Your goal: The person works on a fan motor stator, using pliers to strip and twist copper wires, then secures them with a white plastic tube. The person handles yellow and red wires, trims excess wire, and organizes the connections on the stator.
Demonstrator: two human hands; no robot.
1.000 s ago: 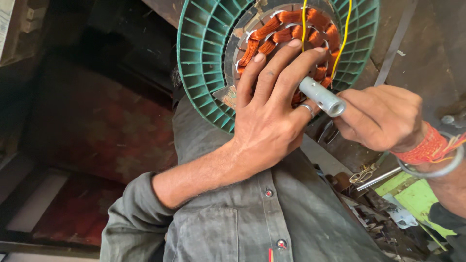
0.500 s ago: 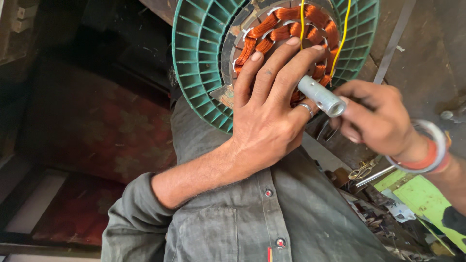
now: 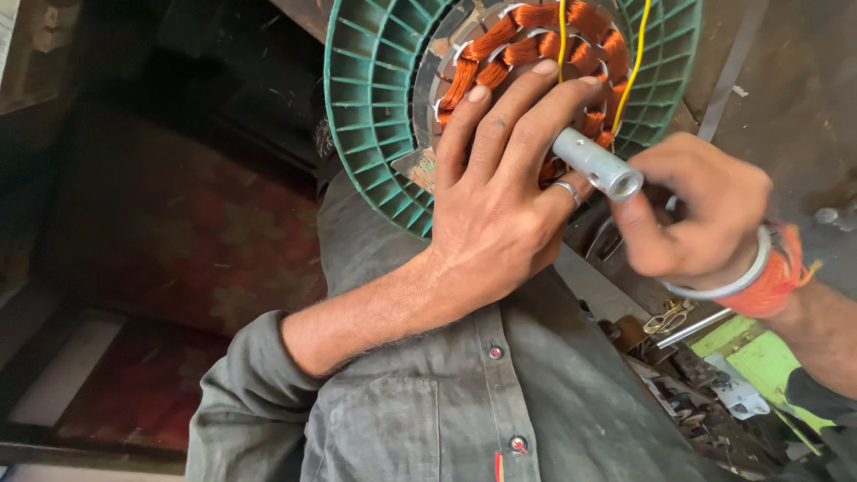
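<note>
A ribbed green plastic housing (image 3: 375,116), matt and dusty, rings glossy copper-coloured wire windings (image 3: 536,40) at 12 o'clock. Thin yellow plastic-coated wires (image 3: 636,62) cross the coils. A smooth, dull-silver metal shaft (image 3: 596,163) juts from the centre, beside the left hand (image 3: 500,196), which wears 1 polished metal ring (image 3: 566,189). At 3 o'clock the right hand (image 3: 696,210) carries a shiny metal bangle (image 3: 728,284) and frayed orange cloth threads (image 3: 786,268). Below, at 6 o'clock, grey cotton-like shirt cloth (image 3: 464,411) looks worn and matt, with small glossy snap buttons (image 3: 490,352). Scuffed metal scraps (image 3: 678,321) lie at 4 o'clock.
</note>
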